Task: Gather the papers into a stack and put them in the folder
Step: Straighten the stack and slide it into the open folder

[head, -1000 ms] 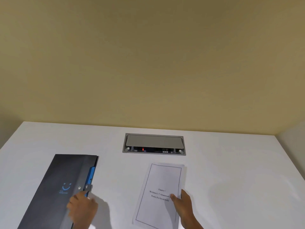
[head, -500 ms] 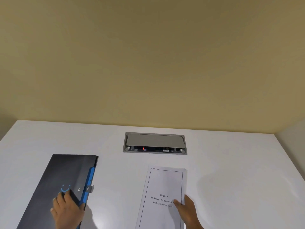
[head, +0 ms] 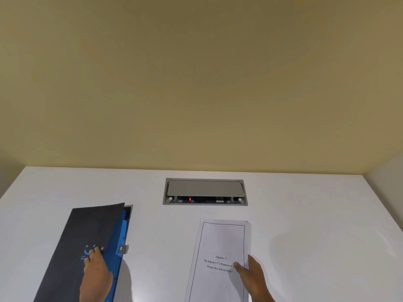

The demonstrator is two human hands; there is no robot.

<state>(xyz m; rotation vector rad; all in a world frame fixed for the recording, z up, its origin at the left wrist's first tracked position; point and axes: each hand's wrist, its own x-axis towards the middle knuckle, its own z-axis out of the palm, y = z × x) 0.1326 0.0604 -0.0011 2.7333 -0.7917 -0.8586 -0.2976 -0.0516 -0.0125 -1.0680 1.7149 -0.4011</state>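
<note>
1. Papers (head: 220, 256) lie as one neat white pile in the lower right-centre of the frame, printed side up, with "Chapter 3" and two more lines of text inside a thin border; the bottom edge runs out of the frame.
2. Right hand (head: 253, 277) comes in from the bottom edge and pinches the right edge of the pile, thumb on top beside the printed lines, the other fingers hidden under the sheets.
3. Left hand (head: 96, 273), at lower left, rests on the front cover of the folder (head: 87, 243), fingers flat over the blue smiley mark; I cannot tell whether it grips the cover edge.
4. That dark folder lies slanted, its cover raised slightly along the right side, so the blue inner lining and a small metal clasp (head: 122, 249) show there.
5. Bare white table (head: 305, 214) separates folder and papers, well apart, with nothing between them.
6. Further up, at centre, a grey socket box (head: 205, 191) is sunk into the table, its lid tilted and a small red light showing.
7. Beyond the table edge stands a plain yellowish wall (head: 196, 83).
</note>
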